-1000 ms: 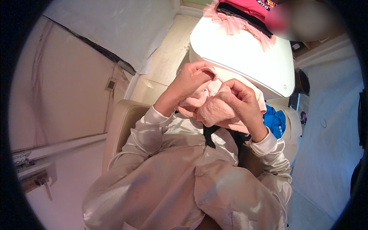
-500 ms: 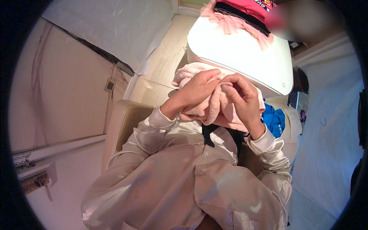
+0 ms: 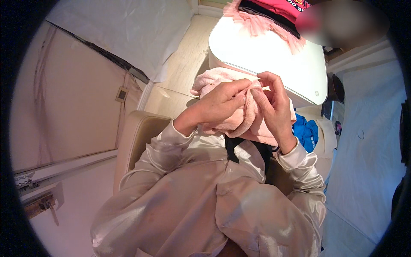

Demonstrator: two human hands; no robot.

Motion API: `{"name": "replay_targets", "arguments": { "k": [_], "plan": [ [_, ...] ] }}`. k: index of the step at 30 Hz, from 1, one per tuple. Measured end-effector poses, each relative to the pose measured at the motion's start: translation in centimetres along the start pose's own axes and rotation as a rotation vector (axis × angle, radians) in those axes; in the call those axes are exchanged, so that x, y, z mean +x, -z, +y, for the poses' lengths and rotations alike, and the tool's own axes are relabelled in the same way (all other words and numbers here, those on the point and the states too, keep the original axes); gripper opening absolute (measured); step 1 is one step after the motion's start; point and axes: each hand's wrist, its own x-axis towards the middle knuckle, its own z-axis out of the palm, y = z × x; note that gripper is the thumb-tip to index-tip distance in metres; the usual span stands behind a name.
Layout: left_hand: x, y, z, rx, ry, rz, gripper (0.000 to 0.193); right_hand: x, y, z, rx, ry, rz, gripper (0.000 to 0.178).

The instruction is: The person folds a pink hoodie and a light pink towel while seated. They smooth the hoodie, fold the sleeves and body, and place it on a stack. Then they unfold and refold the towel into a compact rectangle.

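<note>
A soft pink fleecy cloth (image 3: 248, 118) lies bunched over my lap in front of me; whether it is a towel or a garment I cannot tell. My left hand (image 3: 219, 103) is closed on its upper folds, thumb and fingers pressing the fabric. Opposite it, my right hand (image 3: 278, 105) pinches a fold of the same cloth between thumb and bent fingers. Both sets of fingertips nearly meet at the gathered fabric. Any small thing between them is hidden.
Ahead stands a white rounded-corner table (image 3: 261, 49) with folded pink and black clothes (image 3: 278, 13) at its back. Blue fabric (image 3: 306, 132) sits to my right. A cream armrest (image 3: 139, 128) is at my left. Beyond the table's right side stands a dark bin (image 3: 336, 88).
My right hand's fingers have lifted and straightened slightly, its index finger stretching farther forward. My left hand has shifted a little to the right along the fold.
</note>
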Motion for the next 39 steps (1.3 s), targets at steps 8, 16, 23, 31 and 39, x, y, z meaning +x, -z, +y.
{"name": "replay_targets", "arguments": {
  "k": [8, 16, 23, 31, 39],
  "plan": [
    [0.0, -0.6, 2.2, 0.025, 0.048, 0.117, 0.048, 3.2, 5.6, -0.1, 0.017, 0.106, 0.212, 0.009],
    [0.5, 0.2, -1.5, 0.844, -0.067, 0.597, 0.026, 4.3, 12.0, -1.5, 0.051, 0.209, 0.556, 0.012],
    [0.9, 2.3, 0.6, 0.255, 0.355, 0.340, 0.021, 4.4, 15.5, -0.2, -0.024, 0.314, 0.617, 0.016],
    [-1.9, 4.3, 1.1, -0.256, 0.375, 0.131, 0.036, 4.3, 15.2, -0.1, 0.052, 0.291, 0.550, 0.013],
    [-2.8, 4.1, -1.7, -0.128, 0.054, 0.728, 0.027, 4.6, 13.7, 0.3, 0.011, 0.323, 0.481, 0.010]
  ]
}}
